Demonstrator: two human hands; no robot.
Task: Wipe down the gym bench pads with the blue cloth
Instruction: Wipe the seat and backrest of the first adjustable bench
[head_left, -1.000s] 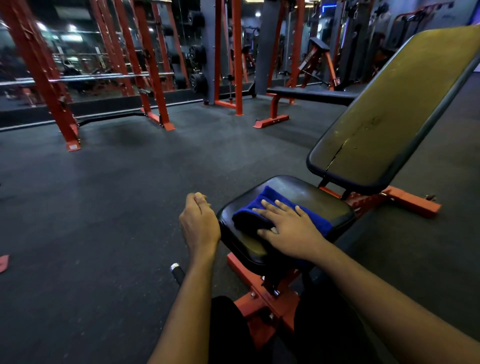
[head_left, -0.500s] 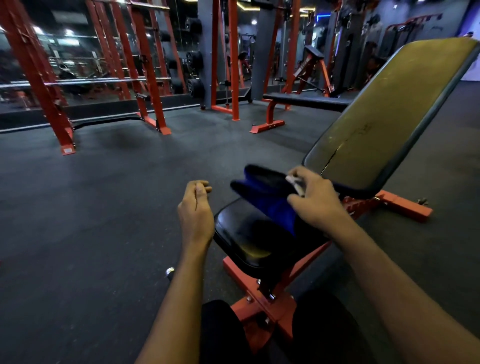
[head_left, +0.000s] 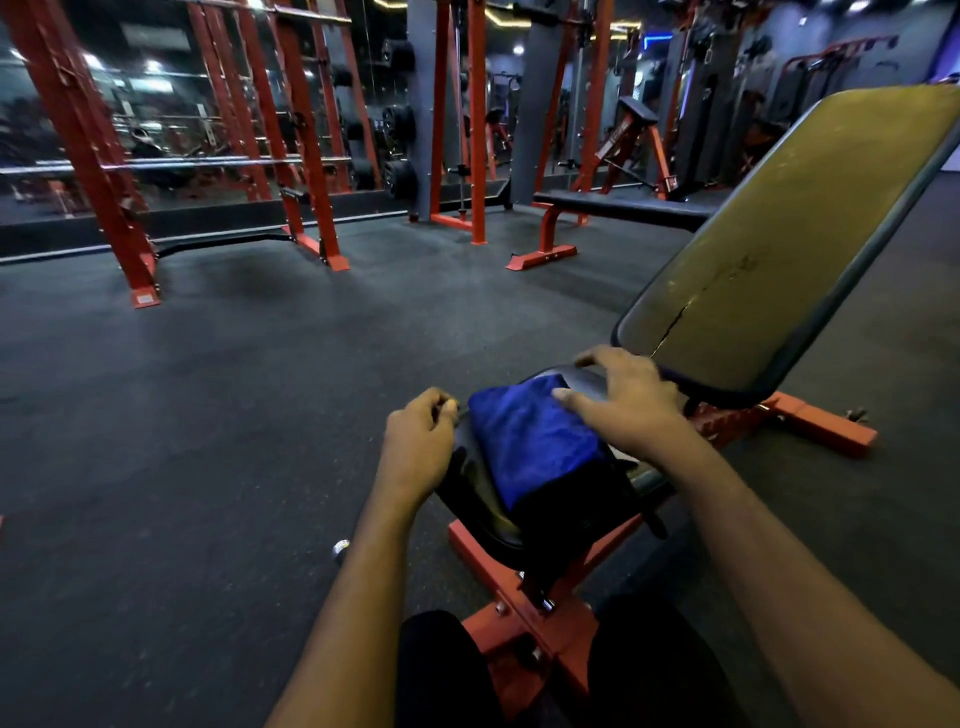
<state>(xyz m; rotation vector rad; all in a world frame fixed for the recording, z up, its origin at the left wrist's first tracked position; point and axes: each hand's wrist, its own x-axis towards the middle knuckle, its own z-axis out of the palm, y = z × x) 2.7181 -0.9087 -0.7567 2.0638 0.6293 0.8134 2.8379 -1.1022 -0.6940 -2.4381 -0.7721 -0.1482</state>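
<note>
Fingers (head_left: 592, 357) of my right hand (head_left: 631, 408) spread slack over the seat (head_left: 470, 501) top, thumb touching the cloth (head_left: 535, 441) lying on it. My left hand (head_left: 415, 444) curls at the seat's left edge; whether it grips anything, I cannot tell. Just beyond slopes the backrest (head_left: 789, 234); racks (head_left: 88, 156) and a flat bench (head_left: 623, 210) stand well behind.

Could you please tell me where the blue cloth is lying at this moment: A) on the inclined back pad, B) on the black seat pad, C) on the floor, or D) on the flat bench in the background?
B: the blue cloth is draped over the black seat pad, with the right hand resting at the pad's far end.
</note>
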